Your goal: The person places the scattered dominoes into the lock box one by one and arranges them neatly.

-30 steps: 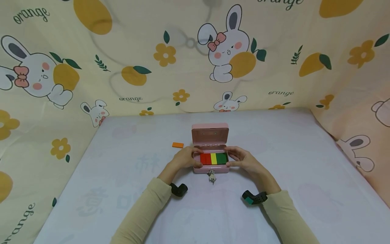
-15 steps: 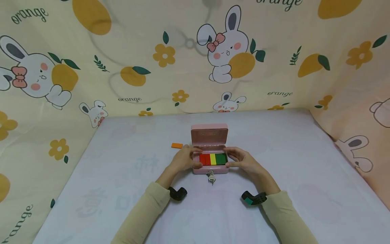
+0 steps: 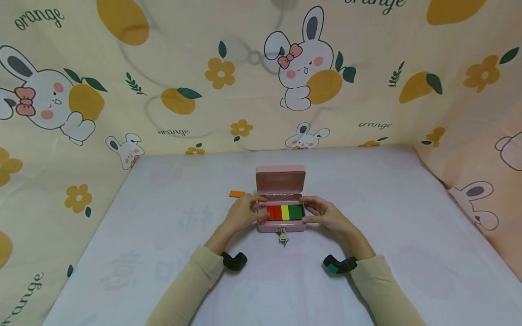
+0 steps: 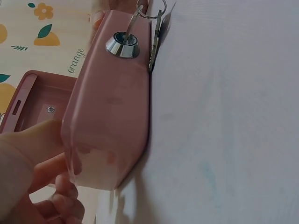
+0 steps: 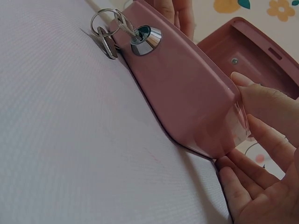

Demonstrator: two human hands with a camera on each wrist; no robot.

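Note:
A small pink cash box (image 3: 271, 229) stands on the table with its lid (image 3: 280, 181) raised. Inside lies a row of flat blocks: red blocks (image 3: 274, 213), a yellow block (image 3: 285, 212) and green blocks (image 3: 296, 213). My left hand (image 3: 240, 213) grips the box's left end, its thumb over the rim by the red blocks. At the opposite end my right hand (image 3: 331, 216) holds the box, thumb near the front corner and forefinger near the back. A key (image 4: 132, 23) sits in the front lock, with a second key (image 5: 108, 43) hanging from its ring.
An orange block (image 3: 236, 194) lies on the table behind my left hand. The table has a pale cloth (image 3: 281, 290). A patterned cloth wall (image 3: 253, 104) rises along the back and sides.
My left hand has shifted slightly left, its thumb now nearer the red blocks. The right hand, box and blocks stay as they were.

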